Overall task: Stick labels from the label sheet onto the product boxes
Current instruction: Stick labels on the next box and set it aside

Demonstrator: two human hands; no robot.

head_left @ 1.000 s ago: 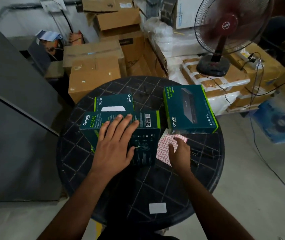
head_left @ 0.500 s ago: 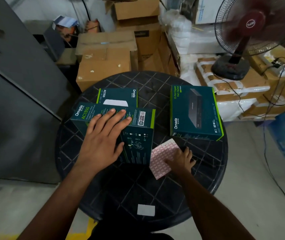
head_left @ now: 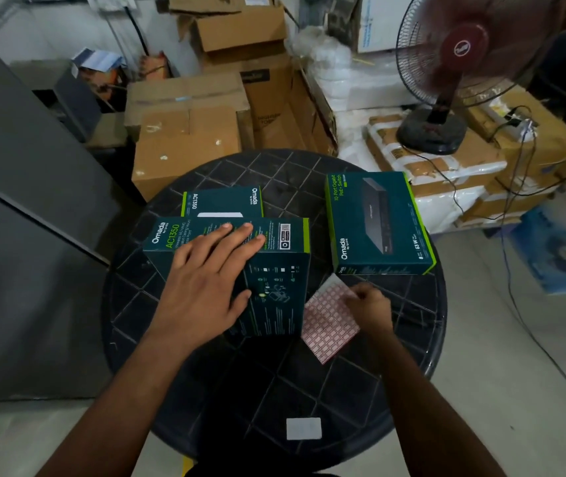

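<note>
Three dark teal product boxes stand on a round black table [head_left: 412,339]. My left hand [head_left: 206,280] lies flat with spread fingers on the nearest AC1350 box [head_left: 274,287]. A second AC1350 box [head_left: 223,201] peeks out behind it. The switch box [head_left: 378,222] lies flat at the right. A pink-and-white label sheet [head_left: 326,321] rests on the table between the near box and the switch box. My right hand [head_left: 371,304] sits on the sheet's right edge with its fingertips curled on the labels; whether a label is pinched I cannot tell.
A small white patch [head_left: 303,428] is on the table's near edge. Cardboard cartons [head_left: 185,139] are stacked behind the table. A standing fan [head_left: 446,98] spins at the back right, with cables [head_left: 515,235] trailing over the floor. A grey cabinet [head_left: 17,201] fills the left.
My right hand drew its fingers together on the label sheet, which shifted slightly toward me. My left hand stayed flat on the near box. The camera view shifted.
</note>
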